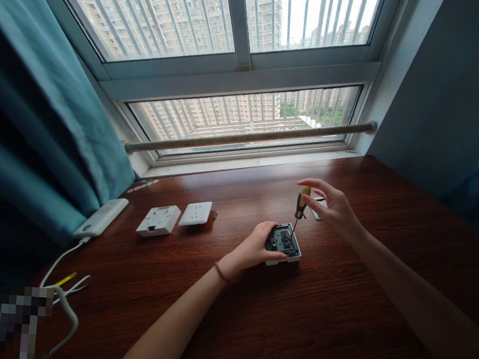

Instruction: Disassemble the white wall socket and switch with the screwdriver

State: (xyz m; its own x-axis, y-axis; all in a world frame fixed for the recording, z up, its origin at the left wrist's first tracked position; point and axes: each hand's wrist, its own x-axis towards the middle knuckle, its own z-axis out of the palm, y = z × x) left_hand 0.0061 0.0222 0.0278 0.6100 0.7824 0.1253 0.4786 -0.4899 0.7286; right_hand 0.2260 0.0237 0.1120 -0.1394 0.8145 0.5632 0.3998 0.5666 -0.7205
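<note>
My left hand grips the left side of a small electrical socket, its dark inner face up and a white rim around it. My right hand holds a screwdriver by its yellow and black handle, fingertips at the top end. The screwdriver stands nearly upright, slightly tilted, and its tip reaches into the right part of the dark face. Whether the tip sits on a screw is too small to tell. Partly behind my right hand lies a flat white piece.
Left of the socket lie a white mounting box, a white socket faceplate and small copper-coloured screws. Farther left, a white device with a white cable rests near the blue curtain. A window rail runs behind the wooden table.
</note>
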